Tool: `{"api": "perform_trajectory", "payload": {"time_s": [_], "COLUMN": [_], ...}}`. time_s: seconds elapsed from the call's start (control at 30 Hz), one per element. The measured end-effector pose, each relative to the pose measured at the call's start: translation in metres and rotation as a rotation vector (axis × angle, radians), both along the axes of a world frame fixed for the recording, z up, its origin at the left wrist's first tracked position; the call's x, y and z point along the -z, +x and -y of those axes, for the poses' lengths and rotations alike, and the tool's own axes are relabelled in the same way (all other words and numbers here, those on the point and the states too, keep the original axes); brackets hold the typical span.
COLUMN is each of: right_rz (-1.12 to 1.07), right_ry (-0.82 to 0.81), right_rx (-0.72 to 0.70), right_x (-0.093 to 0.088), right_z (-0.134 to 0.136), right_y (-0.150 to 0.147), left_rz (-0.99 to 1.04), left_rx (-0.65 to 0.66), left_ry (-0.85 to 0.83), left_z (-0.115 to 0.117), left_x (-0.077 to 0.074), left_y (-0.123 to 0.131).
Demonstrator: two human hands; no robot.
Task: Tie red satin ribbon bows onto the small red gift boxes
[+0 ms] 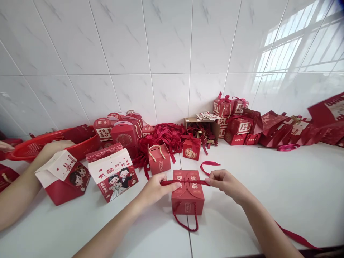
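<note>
A small red gift box with a rope handle stands on the white counter in front of me. A dark red ribbon is stretched across its top. My left hand pinches the ribbon's left end and my right hand pinches it on the right. The ribbon's tail loops behind my right hand and another length trails under my right forearm toward the counter's front edge.
Another person's arm at the left holds a red and white box by a red basket. Red boxes, a ribbon heap, a cardboard carton and more boxes line the tiled wall.
</note>
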State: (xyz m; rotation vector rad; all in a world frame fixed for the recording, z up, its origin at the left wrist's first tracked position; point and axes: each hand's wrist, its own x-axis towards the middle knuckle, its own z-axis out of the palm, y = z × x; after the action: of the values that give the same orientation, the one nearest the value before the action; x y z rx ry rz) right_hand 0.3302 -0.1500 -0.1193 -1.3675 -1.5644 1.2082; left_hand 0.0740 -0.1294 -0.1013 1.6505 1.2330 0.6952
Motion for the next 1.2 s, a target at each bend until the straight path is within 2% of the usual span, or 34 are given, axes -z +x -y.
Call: {"api": "perform_trajectory", "payload": {"time_s": [0.13, 0.27, 0.37, 0.47, 0.57, 0.7, 0.83, 0.97, 1.03, 1.2], "right_rz": [0.002, -0.154, -0.352, -0.488, -0.548, -0.589, -0.462, -0.068, 0.053, 0.067], "right_ry": [0.002, -0.073, -0.095, -0.090, -0.065, -0.044, -0.037, 0.144, 0.228, 0.416], "right_rx": [-0.014, -0.090, -0.111, -0.127, -0.148, -0.154, -0.027, 0.094, 0.090, -0.025], "right_x": [0.000, -0.002, -0.010, -0.021, -0.033, -0.045, -0.046, -0.037, -0.033, -0.026], "right_z": [0.001, 0.004, 0.009, 0.013, 0.015, 0.020, 0.028, 0.030, 0.027, 0.012], "right_y": [0.006, 0.013, 0.015, 0.009, -0.003, -0.015, -0.016, -0.023, -0.030, -0.047], "left_rz": [0.026, -0.187, -0.283, -0.269, -0.347, -0.495, -0.486, -0.484, -0.482, -0.447], "left_rx": [0.009, -0.071, -0.114, -0.018, 0.116, 0.055, -0.021, -0.104, -0.121, -0.163], "left_ry": [0.031, 0.155, 0.401, 0.706, 0.823, 0.930, 0.986, 1.102, 1.156, 1.148], "left_z": [0.007, 0.009, 0.010, 0.014, 0.018, 0.015, 0.007, 0.006, 0.007, 0.013], "left_x": [0.000, -0.003, -0.010, -0.019, -0.025, -0.024, -0.023, -0.025, -0.028, -0.035], "left_y": [0.000, -0.005, -0.004, 0.011, 0.035, 0.054, 0.048, 0.039, 0.039, 0.042]}}
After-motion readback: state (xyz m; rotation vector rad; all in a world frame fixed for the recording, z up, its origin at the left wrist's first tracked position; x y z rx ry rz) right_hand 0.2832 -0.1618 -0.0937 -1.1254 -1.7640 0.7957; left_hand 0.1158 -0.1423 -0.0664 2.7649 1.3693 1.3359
